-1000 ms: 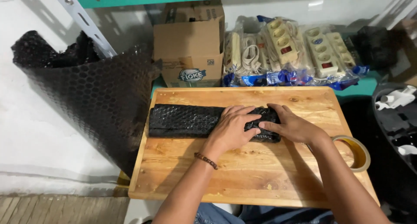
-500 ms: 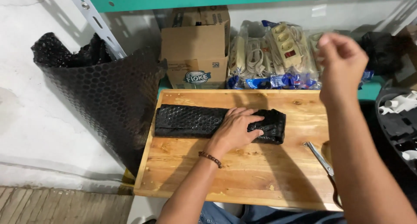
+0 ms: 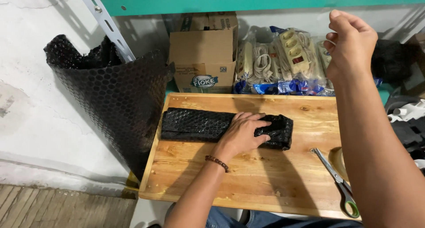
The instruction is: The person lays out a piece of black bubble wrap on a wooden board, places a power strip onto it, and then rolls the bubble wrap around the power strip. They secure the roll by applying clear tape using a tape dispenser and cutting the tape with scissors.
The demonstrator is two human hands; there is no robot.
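A long parcel wrapped in black bubble wrap [image 3: 195, 124] lies across the wooden board [image 3: 248, 183]. My left hand [image 3: 243, 133] presses flat on the parcel's right half, fingers spread towards its folded end [image 3: 281, 130]. A beaded bracelet sits on that wrist. My right hand [image 3: 349, 42] is raised high above the board's right side with its fingers curled shut in a pinch. A thin pale edge shows by the fingertips; I cannot tell what it is.
Scissors with a green-tipped handle [image 3: 338, 181] and a tape roll [image 3: 337, 159] lie on the board's right side, partly behind my right arm. A black bubble-wrap roll [image 3: 110, 95] stands left. A cardboard box [image 3: 203, 55] and bagged power strips [image 3: 283, 60] sit behind.
My right hand has left the parcel and risen up to the right with its fingers closed. The left hand stays pressed on the parcel. The scissors have come into view.
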